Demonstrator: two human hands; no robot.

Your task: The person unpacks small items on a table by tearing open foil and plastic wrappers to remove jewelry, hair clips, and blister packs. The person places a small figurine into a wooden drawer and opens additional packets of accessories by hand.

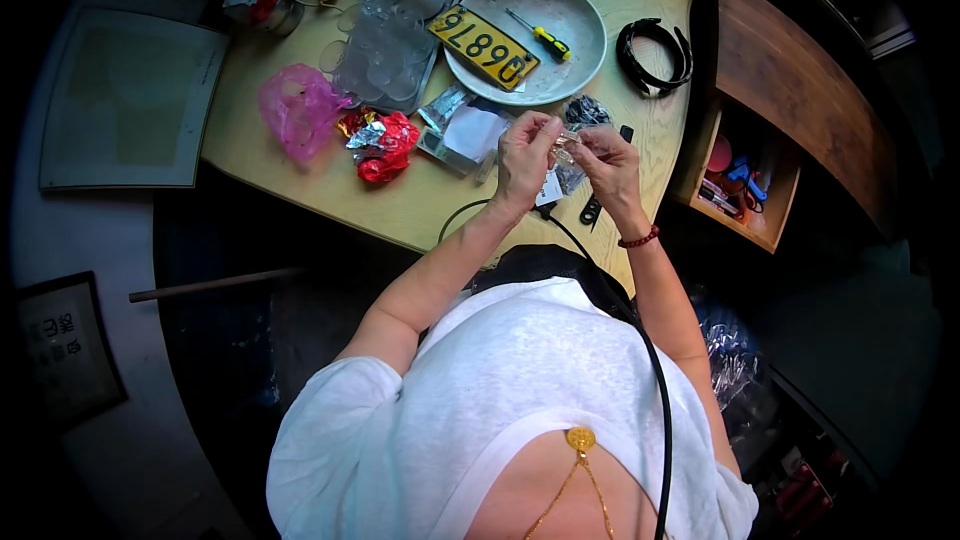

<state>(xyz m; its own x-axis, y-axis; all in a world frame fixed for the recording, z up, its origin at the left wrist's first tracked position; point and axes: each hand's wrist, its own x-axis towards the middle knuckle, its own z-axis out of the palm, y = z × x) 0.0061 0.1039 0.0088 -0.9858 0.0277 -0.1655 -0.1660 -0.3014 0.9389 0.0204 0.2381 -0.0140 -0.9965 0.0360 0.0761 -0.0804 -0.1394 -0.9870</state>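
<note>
Over the near edge of the table, my left hand (526, 158) and my right hand (610, 168) are close together, fingertips pinched. Between them they grip a small clear, shiny piece (565, 148); its exact kind is too small to make out. Just left of my left hand lie clear plastic packets (465, 135) with a white label. Behind my right hand sits a dark crinkled bundle (587, 110). A small white tag (549, 188) shows below the fingers, near a black cable. Beside my right wrist is a black strip (590, 210) with holes.
A large round tray (585, 15) holds a yellow number plate (484, 46) and a screwdriver (540, 36). Leftward are a pink plastic bag (298, 110), red foil wrapping (385, 145) and clear plastic trays (380, 60). A black coiled belt (655, 58) lies right, near an open drawer (740, 190).
</note>
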